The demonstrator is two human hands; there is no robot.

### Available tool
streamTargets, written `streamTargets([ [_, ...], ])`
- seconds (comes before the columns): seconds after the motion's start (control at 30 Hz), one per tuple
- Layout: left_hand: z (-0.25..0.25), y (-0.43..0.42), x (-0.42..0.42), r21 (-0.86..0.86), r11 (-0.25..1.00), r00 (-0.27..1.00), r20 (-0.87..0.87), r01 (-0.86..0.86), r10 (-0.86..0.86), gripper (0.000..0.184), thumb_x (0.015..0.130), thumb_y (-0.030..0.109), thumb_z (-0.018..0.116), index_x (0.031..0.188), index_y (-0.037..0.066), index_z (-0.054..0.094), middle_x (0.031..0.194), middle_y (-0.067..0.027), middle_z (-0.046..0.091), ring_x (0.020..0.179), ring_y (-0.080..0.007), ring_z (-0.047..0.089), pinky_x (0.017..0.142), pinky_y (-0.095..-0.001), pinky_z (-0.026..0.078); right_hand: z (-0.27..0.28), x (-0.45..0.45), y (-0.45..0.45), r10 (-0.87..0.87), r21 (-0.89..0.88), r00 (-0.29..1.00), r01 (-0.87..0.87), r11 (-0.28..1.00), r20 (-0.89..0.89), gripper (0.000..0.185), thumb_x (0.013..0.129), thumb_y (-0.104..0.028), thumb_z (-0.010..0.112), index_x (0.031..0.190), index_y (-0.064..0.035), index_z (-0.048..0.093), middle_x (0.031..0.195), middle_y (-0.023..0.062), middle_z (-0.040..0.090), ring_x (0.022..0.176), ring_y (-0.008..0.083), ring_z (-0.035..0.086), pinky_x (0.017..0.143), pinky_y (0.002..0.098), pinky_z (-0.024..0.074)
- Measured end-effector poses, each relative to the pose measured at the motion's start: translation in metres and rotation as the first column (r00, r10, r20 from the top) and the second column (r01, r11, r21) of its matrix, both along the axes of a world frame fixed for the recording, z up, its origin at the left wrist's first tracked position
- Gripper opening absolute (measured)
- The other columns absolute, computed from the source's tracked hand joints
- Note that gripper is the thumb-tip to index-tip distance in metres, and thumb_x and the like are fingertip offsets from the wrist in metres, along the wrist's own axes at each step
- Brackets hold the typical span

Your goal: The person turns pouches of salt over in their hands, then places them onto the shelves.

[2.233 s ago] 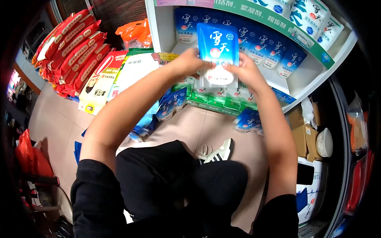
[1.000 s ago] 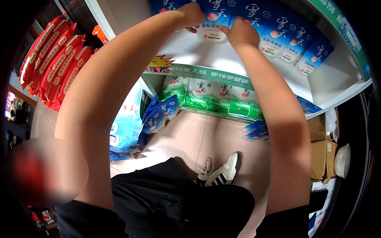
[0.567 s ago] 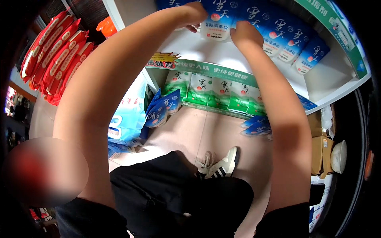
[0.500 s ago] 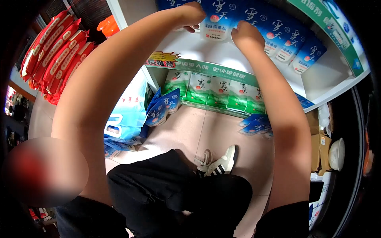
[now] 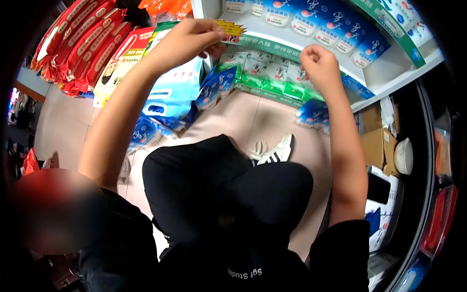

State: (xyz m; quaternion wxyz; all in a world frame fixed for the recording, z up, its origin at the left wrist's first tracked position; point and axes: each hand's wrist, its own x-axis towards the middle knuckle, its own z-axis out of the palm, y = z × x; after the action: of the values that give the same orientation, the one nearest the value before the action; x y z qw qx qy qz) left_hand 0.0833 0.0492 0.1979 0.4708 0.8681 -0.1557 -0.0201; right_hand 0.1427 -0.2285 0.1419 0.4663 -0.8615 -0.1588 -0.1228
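My left hand (image 5: 197, 40) is raised in front of the shelf's left corner, fingers partly bent and apart. Its fingertips are near a yellow starburst price sign (image 5: 229, 29); whether they touch it I cannot tell. My right hand (image 5: 320, 61) is at the shelf's green front strip (image 5: 272, 46), with fingers curled in and nothing visible in them. Blue-and-white salt pouches (image 5: 305, 19) stand in a row on the upper shelf, just beyond both hands. Green-and-white salt packs (image 5: 276, 74) fill the lower shelf between my forearms.
Red packets (image 5: 80, 46) are stacked at left beside a light-blue bag (image 5: 177, 87). Blue pouches lie on the floor (image 5: 146, 134) and below the shelf (image 5: 314, 114). Cardboard boxes (image 5: 379, 146) and a white bowl (image 5: 403, 156) are at right. My crossed legs (image 5: 224, 185) fill the foreground.
Both hands have come away from the blue pouches and down toward me. The left hand is now by the yellow sign. The view has shifted, with more bags showing at left.
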Motion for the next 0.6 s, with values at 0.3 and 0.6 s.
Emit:
streamTargets([
  [0.3,-0.126,0.004,-0.099,-0.372,0.88,0.912,-0.385,-0.295,0.143,0.024,0.087,0.017,0.043,0.096,-0.003,0.053,0.078,-0.0065,0.058,0.072,-0.0134,0.056,0.067,-0.0239,0.044,-0.083,-0.12,-0.017,0.239,0.414,0.883,-0.056,0.908,-0.403,0.006,0.076,-0.006,0.054,0.076,-0.0005,0.056,0.062,0.0025,0.054,0.052,0.0072,0.05,0.044,0.0197,0.0407],
  [0.6,-0.227,-0.003,-0.12,0.605,0.795,0.973,-0.202,0.036,0.109,0.028,0.078,0.025,0.052,0.095,0.004,0.056,0.086,-0.0192,0.06,0.083,-0.0338,0.056,0.074,-0.04,0.043,-0.141,-0.171,-0.034,-0.082,0.014,0.921,0.094,0.995,-0.38,0.013,0.07,-0.014,0.058,0.075,-0.0016,0.058,0.064,0.0107,0.059,0.057,0.0191,0.056,0.054,0.0288,0.0431],
])
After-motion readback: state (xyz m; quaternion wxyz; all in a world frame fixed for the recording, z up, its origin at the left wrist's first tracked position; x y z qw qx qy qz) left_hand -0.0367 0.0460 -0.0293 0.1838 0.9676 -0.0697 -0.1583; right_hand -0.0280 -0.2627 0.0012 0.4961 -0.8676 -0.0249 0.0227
